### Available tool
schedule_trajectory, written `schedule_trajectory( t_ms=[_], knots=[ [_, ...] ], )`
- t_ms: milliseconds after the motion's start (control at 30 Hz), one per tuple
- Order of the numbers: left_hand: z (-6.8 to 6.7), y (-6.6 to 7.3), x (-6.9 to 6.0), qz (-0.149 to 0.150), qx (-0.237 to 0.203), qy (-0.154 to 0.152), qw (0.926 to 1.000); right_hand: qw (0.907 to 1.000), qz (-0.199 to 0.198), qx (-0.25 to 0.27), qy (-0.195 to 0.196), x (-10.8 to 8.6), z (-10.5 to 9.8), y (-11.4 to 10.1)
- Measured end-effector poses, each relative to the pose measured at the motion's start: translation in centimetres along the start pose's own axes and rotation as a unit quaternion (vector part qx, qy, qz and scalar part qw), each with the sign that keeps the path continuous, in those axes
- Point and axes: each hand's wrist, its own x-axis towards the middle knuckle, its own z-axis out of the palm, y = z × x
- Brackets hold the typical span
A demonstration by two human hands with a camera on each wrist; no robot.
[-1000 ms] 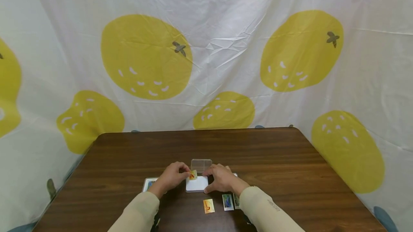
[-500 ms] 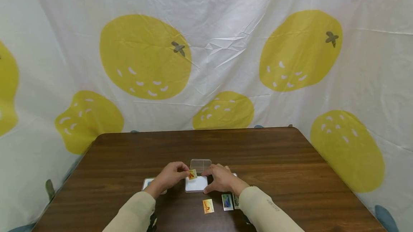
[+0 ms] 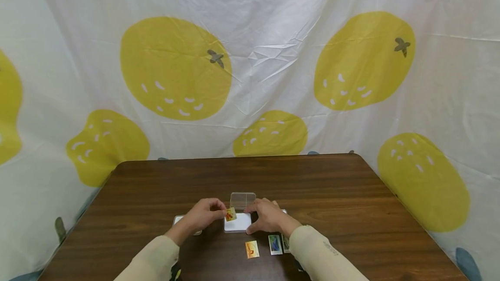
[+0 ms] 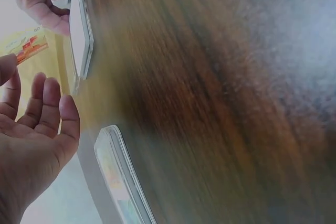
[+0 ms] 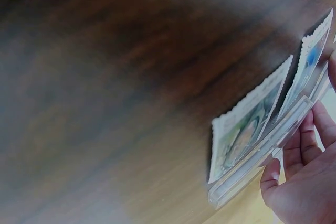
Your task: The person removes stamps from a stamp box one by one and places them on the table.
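Observation:
My left hand pinches a small orange-and-yellow stamp by its left edge, above a small plastic box. The box lies open, with a white inside and its clear lid folded back. At the box's right side, my right hand grips the edge between thumb and forefinger. In the left wrist view the held stamp shows red and orange, and the other fingers are spread loosely. Two stamps with perforated edges, one greenish and one bluish, appear in the right wrist view beside a clear case.
An orange stamp and a blue-green stamp lie on the brown table in front of the box. Another stamp is partly covered by the right sleeve. A flat case holding colourful pieces lies left, partly behind the left arm.
My left hand has drawn slightly left and towards me with the stamp, which is tilted a little more. The right hand and the box have stayed put.

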Motion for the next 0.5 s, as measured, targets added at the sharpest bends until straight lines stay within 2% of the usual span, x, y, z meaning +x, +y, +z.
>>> schedule_trajectory(
  t_ms=[67, 200, 367, 500],
  knots=[
    [0.0, 0.0, -0.3, 0.005, -0.01, -0.01, 0.9999, 1.0, 0.0, 0.001, 0.001, 0.0, 0.0, 0.0],
    [0.1, 0.1, -0.8, -0.004, -0.032, -0.035, 0.9989, 1.0, 0.0, 0.0, 0.0, 0.0, 0.0, 0.0],
    [0.3, 0.4, -1.5, -0.047, -0.078, -0.074, 0.9931, 1.0, -0.001, -0.003, 0.001, -0.1, 0.0, 0.0],
    [0.4, 0.7, -2.1, -0.07, -0.092, -0.101, 0.9881, 1.0, 0.002, 0.002, -0.004, -0.1, -0.1, 0.0]
  ],
)
